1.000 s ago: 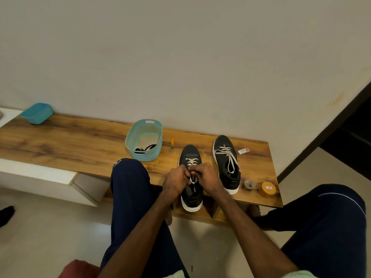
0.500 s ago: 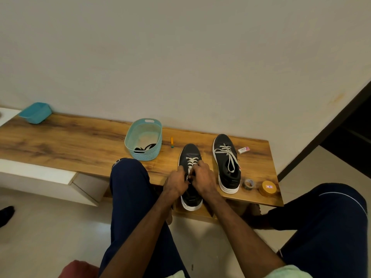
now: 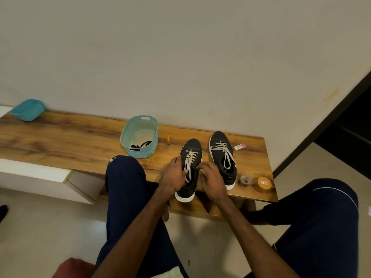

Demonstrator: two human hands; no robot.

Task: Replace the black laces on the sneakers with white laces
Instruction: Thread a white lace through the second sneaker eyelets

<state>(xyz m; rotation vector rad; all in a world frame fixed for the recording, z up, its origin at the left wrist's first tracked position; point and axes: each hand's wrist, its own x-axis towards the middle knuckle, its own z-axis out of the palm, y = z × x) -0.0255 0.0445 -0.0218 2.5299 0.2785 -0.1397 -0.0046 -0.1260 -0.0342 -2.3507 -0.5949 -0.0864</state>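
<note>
On the wooden tabletop (image 3: 80,141), we hold the nearer black sneaker (image 3: 191,146) with our left hand (image 3: 174,174) wrapped round its side. Our right hand (image 3: 210,178) curls at the collar; whether it pinches the white lace (image 3: 190,157) we cannot tell. The second sneaker (image 3: 219,140) stands just beside, laced white. We judge the lace soft, limp and light, best pinched near its tip. Black laces (image 3: 143,145) lie in the blue basket (image 3: 140,152).
</note>
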